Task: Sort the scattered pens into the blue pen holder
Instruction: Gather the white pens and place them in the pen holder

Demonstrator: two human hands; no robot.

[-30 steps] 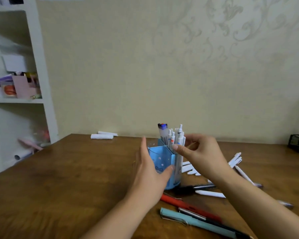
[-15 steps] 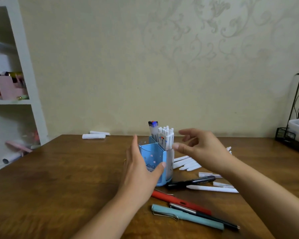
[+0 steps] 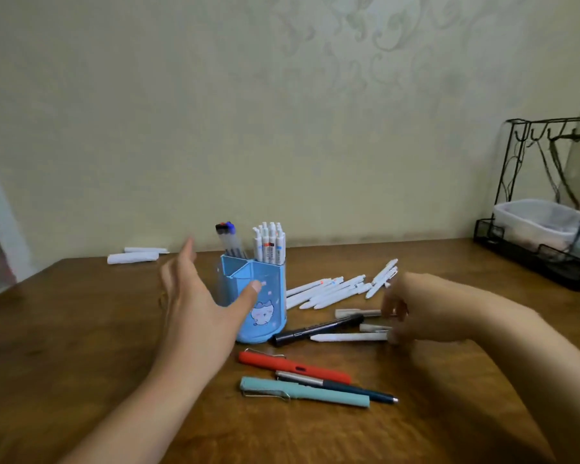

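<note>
Wooden table (image 3: pixel 81 346): teal pen (image 3: pixel 303 391) and red pen (image 3: pixel 293 363) nearest, unsorted; right hand (image 3: pixel 426 309) curled over white pens (image 3: pixel 349 337), grip unclear; left hand (image 3: pixel 198 296) spread, seemingly steadying blue pen holder (image 3: pixel 267 296), part-filled.

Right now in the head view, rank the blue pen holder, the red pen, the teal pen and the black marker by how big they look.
1. blue pen holder, clearly largest.
2. teal pen and red pen: look about alike; both lie nearer the camera, so I won't rank them.
3. black marker, looks slimmer and a little shorter.
</note>
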